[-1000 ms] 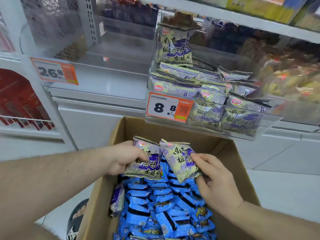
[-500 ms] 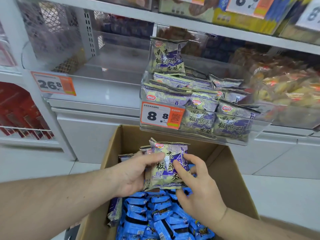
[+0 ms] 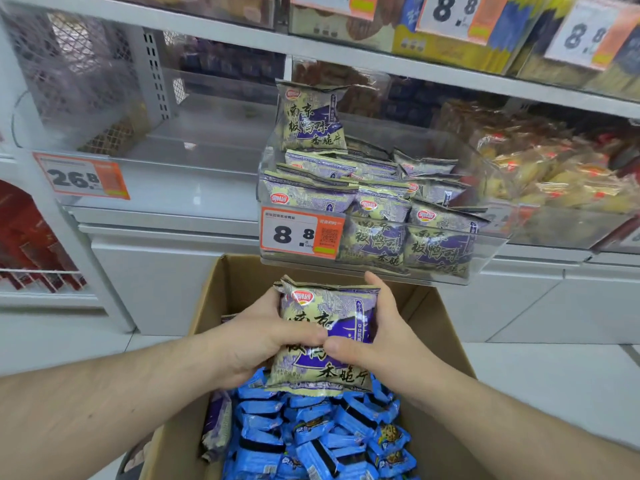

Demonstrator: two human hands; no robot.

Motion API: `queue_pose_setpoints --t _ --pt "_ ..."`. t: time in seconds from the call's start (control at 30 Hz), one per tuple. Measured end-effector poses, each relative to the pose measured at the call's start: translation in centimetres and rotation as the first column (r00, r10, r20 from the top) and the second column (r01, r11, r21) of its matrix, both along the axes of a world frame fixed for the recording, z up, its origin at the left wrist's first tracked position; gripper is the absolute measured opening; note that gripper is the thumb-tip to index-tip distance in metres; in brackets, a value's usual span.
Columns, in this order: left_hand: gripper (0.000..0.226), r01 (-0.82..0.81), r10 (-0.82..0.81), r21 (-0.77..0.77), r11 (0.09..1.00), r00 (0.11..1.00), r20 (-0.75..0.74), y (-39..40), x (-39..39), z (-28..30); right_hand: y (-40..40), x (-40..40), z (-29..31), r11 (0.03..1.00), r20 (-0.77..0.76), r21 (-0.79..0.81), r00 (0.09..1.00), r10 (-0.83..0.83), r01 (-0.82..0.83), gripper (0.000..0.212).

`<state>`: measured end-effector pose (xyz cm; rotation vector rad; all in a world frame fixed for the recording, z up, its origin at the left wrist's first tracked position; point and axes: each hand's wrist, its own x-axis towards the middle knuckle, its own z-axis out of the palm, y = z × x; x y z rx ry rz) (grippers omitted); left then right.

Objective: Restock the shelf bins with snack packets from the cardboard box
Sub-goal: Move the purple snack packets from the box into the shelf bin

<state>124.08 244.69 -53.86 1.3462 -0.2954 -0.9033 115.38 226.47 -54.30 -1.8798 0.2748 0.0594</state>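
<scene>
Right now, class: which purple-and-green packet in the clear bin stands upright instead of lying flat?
The packet at the bin's back-left corner: it stands tall, full front showing, while the others lie stacked below.

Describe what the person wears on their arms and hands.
Nothing shows on them: the left hand and right hand are bare, with no gloves, rings or watch visible. Both forearms are bare up to the frame edge, no sleeves in view.

A shop aisle, that was plain: just above the hands (image 3: 311, 337) gripping a packet, a clear shelf bin (image 3: 491, 258) carried an orange price tag (image 3: 301, 233) reading 8.8. Up to the left, another tag (image 3: 81, 176) read 26.8. Further above hung more price labels (image 3: 453, 12) on white retail shelving (image 3: 214, 43), stocked with wrapped snacks.
</scene>
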Motion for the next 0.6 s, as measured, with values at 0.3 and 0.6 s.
queue_pose_setpoints --t 0.3,0.6 --pt "0.078 0.145 -0.095 -0.148 0.978 0.947 0.306 -1.8 1.3 8.3 -1.2 0.2 8.0 0.952 0.209 0.285 0.976 0.056 -0.116 0.107" --pt "0.078 -0.125 0.145 -0.074 0.989 0.827 0.544 -3.4 3.3 12.2 -3.1 3.8 13.5 0.989 0.194 0.148 0.981 -0.022 -0.007 0.077"
